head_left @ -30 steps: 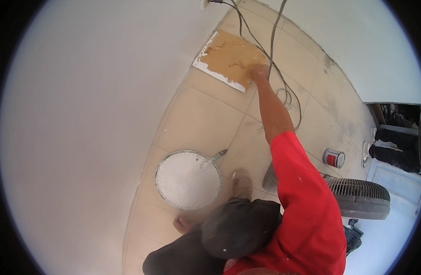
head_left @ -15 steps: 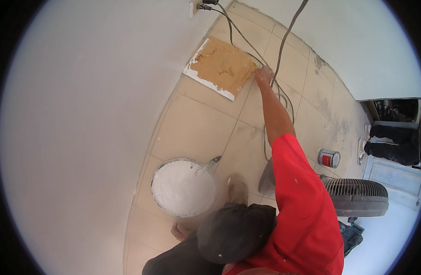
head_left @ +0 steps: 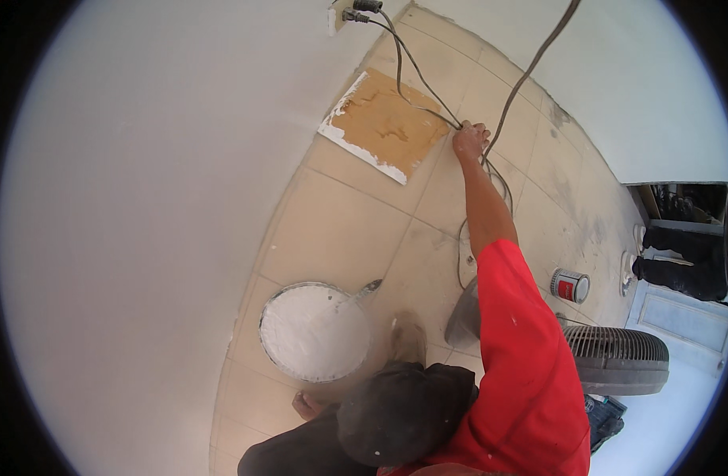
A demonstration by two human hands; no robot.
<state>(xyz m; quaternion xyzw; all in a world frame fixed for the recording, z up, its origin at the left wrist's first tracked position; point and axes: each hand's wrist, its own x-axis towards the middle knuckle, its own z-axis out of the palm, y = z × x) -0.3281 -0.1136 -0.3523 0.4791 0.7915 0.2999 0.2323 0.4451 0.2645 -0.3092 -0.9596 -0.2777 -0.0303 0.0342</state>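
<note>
My right hand [head_left: 472, 141], at the end of the red sleeve, is closed on dark cables [head_left: 434, 109] beside a tan board [head_left: 384, 120] with white-crusted edges, lying on the floor. The cables run up to plugs [head_left: 356, 16] at the wall. My left hand [head_left: 307, 405] is low by my dark-trousered leg, fingers curled, with whatever it may hold hidden. Just above it a round bucket [head_left: 311, 338] is full of white paste, with a tool handle [head_left: 361, 291] sticking out over its rim.
A pale wall [head_left: 118, 238] lines my left. To the right are a metal can [head_left: 570, 285], a black fan [head_left: 616, 358], a dark object [head_left: 606, 416] and another person's legs [head_left: 681, 266] by a pale door [head_left: 681, 317]. Tiled floor [head_left: 352, 222] runs between.
My right hand has moved a little right with the cables; the cable near it now swings further right at its upper end. The view has shifted slightly.
</note>
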